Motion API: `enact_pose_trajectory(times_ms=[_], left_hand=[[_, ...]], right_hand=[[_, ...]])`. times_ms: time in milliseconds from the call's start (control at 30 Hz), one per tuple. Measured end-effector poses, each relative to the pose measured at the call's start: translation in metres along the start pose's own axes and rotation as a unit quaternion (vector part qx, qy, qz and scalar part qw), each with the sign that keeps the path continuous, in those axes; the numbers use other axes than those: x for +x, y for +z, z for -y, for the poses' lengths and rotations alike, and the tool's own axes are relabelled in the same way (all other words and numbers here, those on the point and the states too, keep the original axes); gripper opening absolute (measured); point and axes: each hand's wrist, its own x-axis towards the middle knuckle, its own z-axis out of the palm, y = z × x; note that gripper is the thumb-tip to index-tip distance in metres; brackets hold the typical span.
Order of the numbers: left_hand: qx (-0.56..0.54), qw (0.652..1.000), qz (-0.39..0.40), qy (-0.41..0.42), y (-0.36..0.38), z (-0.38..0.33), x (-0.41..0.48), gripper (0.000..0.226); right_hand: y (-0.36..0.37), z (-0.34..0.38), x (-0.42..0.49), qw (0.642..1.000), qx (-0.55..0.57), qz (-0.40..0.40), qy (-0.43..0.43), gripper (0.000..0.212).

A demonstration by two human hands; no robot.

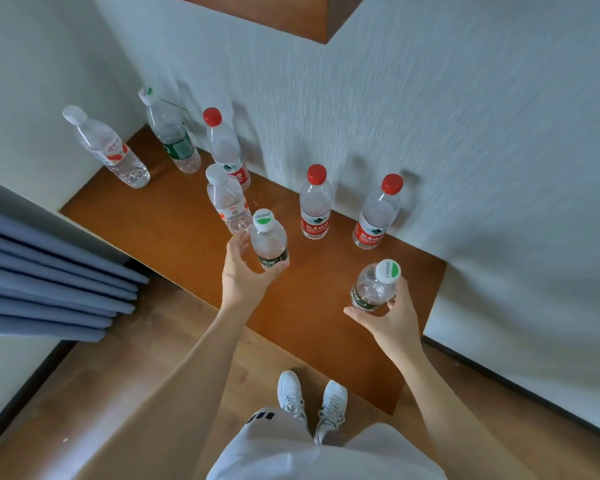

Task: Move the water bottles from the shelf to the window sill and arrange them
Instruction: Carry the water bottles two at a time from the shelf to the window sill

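Observation:
Several water bottles stand on a brown wooden shelf (174, 216) set against a pale wall. My left hand (243, 275) is wrapped around a green-labelled bottle (268, 239) with a white and green cap, near the shelf's middle. My right hand (390, 315) holds a second green-labelled bottle (374, 289) above the shelf's right part. Two red-capped bottles (315, 206) (376, 216) stand by the wall behind. A white-capped bottle (227, 200) stands just left of my left hand, with a red-capped bottle (226, 148) behind it. Two more bottles (174, 133) (108, 148) stand in the far left corner.
Grey-blue curtain folds (49, 278) hang at the left below the shelf's level. A second wooden ledge (274, 15) shows at the top. The floor (118, 393) is wood, and my white shoes (312, 400) stand close to the shelf's front edge.

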Motion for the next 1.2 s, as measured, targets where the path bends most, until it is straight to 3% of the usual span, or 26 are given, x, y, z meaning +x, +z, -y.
enact_pose_trajectory(times_ms=[367, 833, 1033, 1200], left_hand=[[-0.03, 0.997, 0.066, 0.005, 0.008, -0.007, 0.035, 0.089], [-0.131, 0.979, 0.086, 0.131, -0.02, -0.079, -0.012, 0.061], [-0.174, 0.968, 0.067, 0.169, -0.04, -0.115, -0.035, 0.065], [-0.201, 0.959, 0.064, 0.191, -0.058, -0.132, -0.051, 0.058]], right_hand=[[0.013, 0.006, 0.016, 0.998, 0.04, -0.035, 0.023, 0.075], [-0.022, 0.089, 0.013, 0.99, 0.087, -0.097, -0.051, 0.084], [-0.054, 0.139, 0.005, 0.983, 0.131, -0.107, -0.064, 0.066], [-0.064, 0.172, -0.002, 0.976, 0.176, -0.094, -0.082, 0.067]])
